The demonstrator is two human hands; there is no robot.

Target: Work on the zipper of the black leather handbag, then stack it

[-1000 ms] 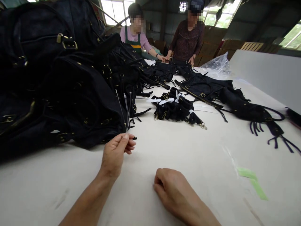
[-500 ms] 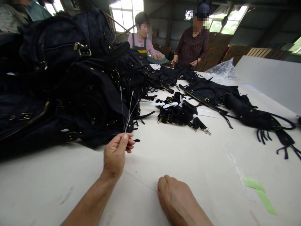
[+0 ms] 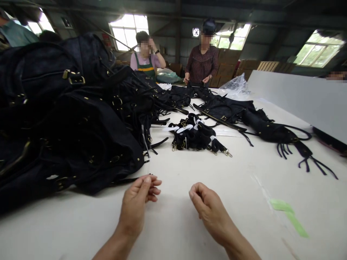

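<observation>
My left hand (image 3: 137, 202) is in front of the dark bag pile, thumb and forefinger pinched together and the other fingers loosely curled. From that pinch a few thin, pale strands (image 3: 145, 141) rise against the black bags, blurred and hard to make out. My right hand (image 3: 207, 206) is to the right, just over the white table (image 3: 173, 231), its fingers curled and thumb against the forefinger. Whatever it pinches, if anything, is too fine to see. Beyond the hands lies a heap of rolled black straps (image 3: 199, 135) with brass clips and white bands.
Black bags (image 3: 89, 133) with brass buckles are piled high at left. More black bags (image 3: 233, 112) lie across the back and right. Green tape (image 3: 294, 218) sticks to the table at right. Clear plastic (image 3: 235, 86) and two people (image 3: 202, 59) are at the far side.
My left hand has come lower in the picture, and its strands show less clearly. My right hand has risen and turned, showing its thumb. The view has shifted; one person across has raised a hand to the head.
</observation>
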